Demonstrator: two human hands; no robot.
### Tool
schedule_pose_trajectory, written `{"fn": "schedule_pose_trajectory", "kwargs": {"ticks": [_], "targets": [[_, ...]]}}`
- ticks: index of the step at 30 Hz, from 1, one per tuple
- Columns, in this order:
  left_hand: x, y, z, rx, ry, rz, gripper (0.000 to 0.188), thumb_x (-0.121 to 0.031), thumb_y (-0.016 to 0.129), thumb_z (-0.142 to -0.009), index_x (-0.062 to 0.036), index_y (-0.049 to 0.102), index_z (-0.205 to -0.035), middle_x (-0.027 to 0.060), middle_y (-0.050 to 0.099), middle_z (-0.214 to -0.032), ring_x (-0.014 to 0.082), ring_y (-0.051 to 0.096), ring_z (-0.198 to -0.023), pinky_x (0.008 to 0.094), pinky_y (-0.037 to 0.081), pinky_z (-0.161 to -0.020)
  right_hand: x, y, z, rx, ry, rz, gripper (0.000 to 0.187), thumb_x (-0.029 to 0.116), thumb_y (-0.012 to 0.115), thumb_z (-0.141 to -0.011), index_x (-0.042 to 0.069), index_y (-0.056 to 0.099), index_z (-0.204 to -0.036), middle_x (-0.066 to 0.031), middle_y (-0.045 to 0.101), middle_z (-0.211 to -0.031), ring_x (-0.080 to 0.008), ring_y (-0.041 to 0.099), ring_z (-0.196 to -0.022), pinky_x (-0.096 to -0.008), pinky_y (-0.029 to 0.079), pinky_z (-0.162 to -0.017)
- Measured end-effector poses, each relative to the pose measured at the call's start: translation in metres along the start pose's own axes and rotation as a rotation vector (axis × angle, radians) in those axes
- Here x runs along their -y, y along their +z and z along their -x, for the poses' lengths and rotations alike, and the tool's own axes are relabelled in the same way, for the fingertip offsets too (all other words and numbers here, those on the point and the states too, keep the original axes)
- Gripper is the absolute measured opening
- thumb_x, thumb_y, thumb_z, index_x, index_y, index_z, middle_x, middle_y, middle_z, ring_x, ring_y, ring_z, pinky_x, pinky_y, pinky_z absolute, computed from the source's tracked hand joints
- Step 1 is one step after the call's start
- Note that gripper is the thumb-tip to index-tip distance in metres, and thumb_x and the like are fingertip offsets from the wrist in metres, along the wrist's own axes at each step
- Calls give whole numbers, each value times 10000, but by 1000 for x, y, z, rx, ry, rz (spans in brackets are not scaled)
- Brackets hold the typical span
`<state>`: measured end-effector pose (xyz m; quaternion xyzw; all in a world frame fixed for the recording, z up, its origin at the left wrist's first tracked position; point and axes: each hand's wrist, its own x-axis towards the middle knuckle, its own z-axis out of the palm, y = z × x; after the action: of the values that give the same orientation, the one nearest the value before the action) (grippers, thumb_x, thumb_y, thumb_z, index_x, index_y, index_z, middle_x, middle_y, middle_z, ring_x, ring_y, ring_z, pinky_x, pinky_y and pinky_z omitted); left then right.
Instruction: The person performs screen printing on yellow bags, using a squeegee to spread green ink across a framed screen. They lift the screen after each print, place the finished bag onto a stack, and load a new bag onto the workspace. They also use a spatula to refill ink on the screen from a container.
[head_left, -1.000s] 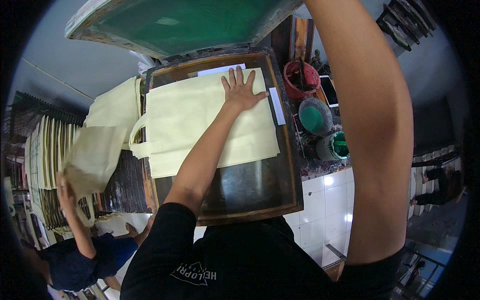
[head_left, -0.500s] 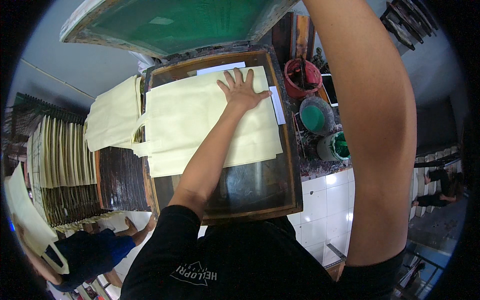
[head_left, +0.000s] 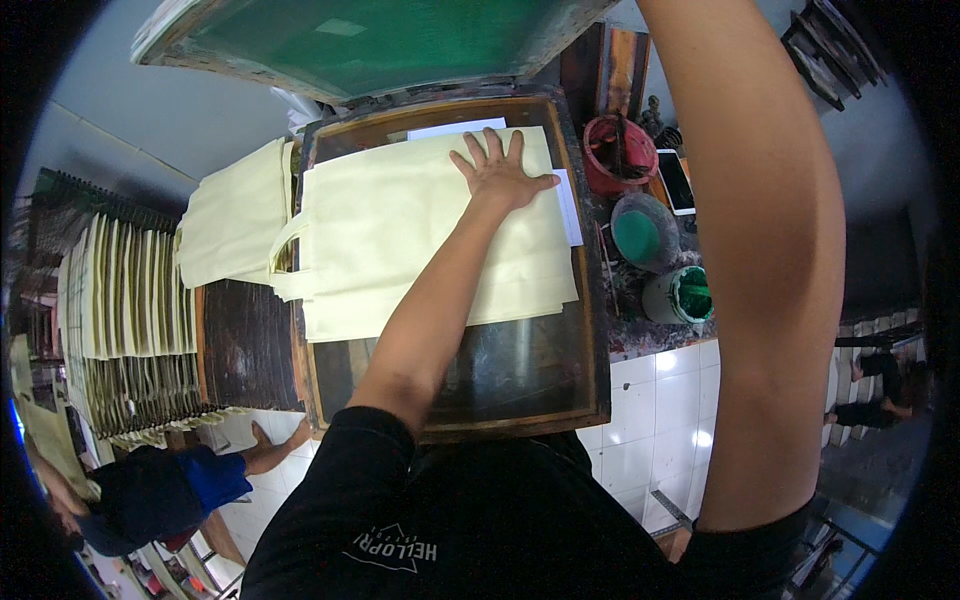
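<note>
My left hand (head_left: 498,184) lies flat with spread fingers on a cream tote bag (head_left: 390,230), near its far right corner. The bag rests on a dark glass-topped table (head_left: 500,370) with a wooden rim, its handle loops pointing left. Small white card strips, one at the far side (head_left: 455,129) and one at the right (head_left: 569,210), sit by the bag's edges. Over the far side of the table a green screen-printing frame (head_left: 400,45) is tilted up. My right arm (head_left: 765,270) reaches up past the top edge near the frame; its hand is out of view.
More cream bags (head_left: 235,220) are stacked left of the table, beside a rack of hanging bags (head_left: 125,290). To the right stand a red bucket (head_left: 605,170), a bowl of green paint (head_left: 637,236), a green paint tub (head_left: 690,297) and a phone (head_left: 677,183). Another person (head_left: 170,490) is at lower left.
The view has shifted a little, moving the table slightly right and up in the picture. My left hand keeps its place on the bag. The other person has shifted with their bag at lower left.
</note>
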<state>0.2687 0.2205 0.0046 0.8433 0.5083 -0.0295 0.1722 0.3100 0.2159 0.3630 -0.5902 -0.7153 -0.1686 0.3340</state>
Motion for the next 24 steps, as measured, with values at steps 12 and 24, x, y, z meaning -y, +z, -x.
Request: {"fn": "schedule_pose_trajectory", "kwargs": {"ticks": [12, 24], "targets": [[32, -21, 16, -408, 217, 465, 908, -671, 592, -883, -62, 377, -1520, 267, 369, -1530, 434, 316, -1435, 576, 269, -1151, 18, -5, 39, 4, -8, 32, 338, 269, 696, -894, -63, 751, -876, -254, 727, -873, -362, 708, -800, -453, 563, -811], [148, 20, 309, 102, -173, 1871, 262, -163, 621, -979, 68, 637, -1101, 243, 720, -1048, 286, 731, -961, 387, 587, -898, 69, 83, 313, -11, 89, -274, 210, 196, 807, -809, 30, 687, -855, -105, 669, -758, -277, 632, -675, -390, 473, -612]]}}
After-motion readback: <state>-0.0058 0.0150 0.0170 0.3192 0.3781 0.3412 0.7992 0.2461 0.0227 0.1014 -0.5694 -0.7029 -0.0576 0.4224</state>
